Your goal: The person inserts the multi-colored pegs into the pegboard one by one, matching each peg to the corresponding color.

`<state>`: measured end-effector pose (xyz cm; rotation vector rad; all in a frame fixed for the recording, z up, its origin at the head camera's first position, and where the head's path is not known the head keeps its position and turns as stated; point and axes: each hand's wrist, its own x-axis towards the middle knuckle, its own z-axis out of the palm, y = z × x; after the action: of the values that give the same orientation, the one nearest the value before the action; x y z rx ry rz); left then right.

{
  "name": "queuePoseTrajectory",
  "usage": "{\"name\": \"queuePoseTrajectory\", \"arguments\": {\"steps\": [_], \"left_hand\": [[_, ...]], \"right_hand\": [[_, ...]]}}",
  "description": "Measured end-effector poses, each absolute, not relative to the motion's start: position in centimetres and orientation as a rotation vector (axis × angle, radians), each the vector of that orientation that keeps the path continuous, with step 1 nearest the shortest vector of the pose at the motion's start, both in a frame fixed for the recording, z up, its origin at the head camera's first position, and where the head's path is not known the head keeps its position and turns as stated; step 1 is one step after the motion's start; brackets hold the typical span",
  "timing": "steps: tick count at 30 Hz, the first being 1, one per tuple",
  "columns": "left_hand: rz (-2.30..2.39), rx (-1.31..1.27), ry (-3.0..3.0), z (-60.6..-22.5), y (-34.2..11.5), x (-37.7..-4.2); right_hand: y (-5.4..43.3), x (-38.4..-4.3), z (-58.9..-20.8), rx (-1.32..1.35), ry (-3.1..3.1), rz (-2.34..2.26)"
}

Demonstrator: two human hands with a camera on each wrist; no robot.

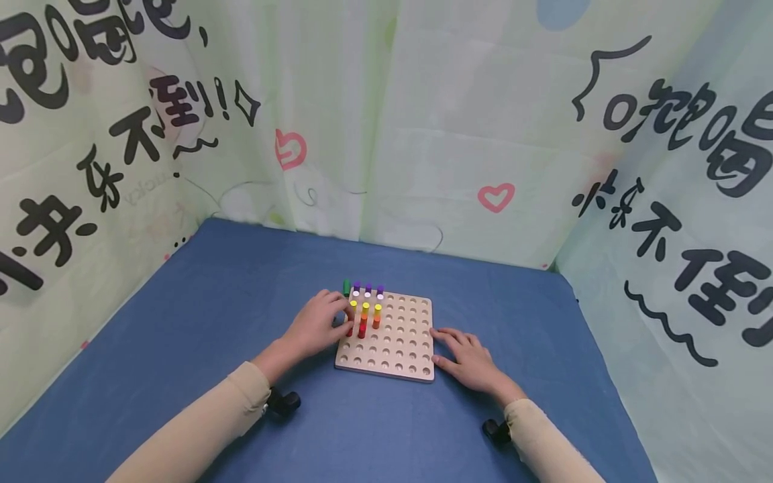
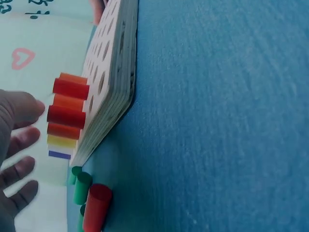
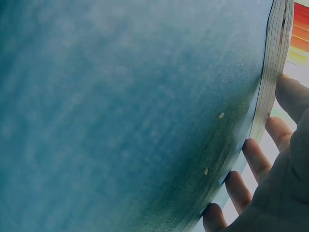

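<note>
A wooden pegboard [image 1: 392,360] lies on the blue table, with rows of round holes and coloured pegs standing in its left part. At its left edge is my left hand [image 1: 317,322], beside the red pegs [image 2: 66,116]. In the left wrist view, thumb and fingers are spread apart and hold nothing. Orange and yellow pegs [image 1: 377,309] stand behind the red ones, and white and purple pegs [image 1: 368,289] along the far side. My right hand [image 1: 468,359] rests by the board's right edge, its fingertips [image 3: 285,87] touching the side.
Beyond the board's left side lie loose green pegs [image 2: 82,188] and a loose red peg [image 2: 97,208]. A printed curtain [image 1: 435,134] hangs around the blue table [image 1: 272,255]. Each wrist carries a black camera [image 1: 284,402].
</note>
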<state>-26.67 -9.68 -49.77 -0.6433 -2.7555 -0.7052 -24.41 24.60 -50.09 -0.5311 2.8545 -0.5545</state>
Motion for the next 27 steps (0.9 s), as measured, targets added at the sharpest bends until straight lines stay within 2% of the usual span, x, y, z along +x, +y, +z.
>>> {"name": "queuePoseTrajectory", "arguments": {"steps": [11, 17, 27], "left_hand": [[-0.775, -0.453, -2.823, -50.1, -10.9, -26.5], [-0.711, -0.251, -2.933, -50.3, -11.6, -26.3], [-0.669, 0.034, -3.076, -50.0, -12.5, -25.3]], "right_hand": [[24.9, -24.6, -50.8, -0.535, 2.857, -0.584], [25.2, -24.8, -51.5, -0.560, 2.890, -0.577], [24.6, -24.4, -50.1, -0.522, 2.852, -0.579]]}}
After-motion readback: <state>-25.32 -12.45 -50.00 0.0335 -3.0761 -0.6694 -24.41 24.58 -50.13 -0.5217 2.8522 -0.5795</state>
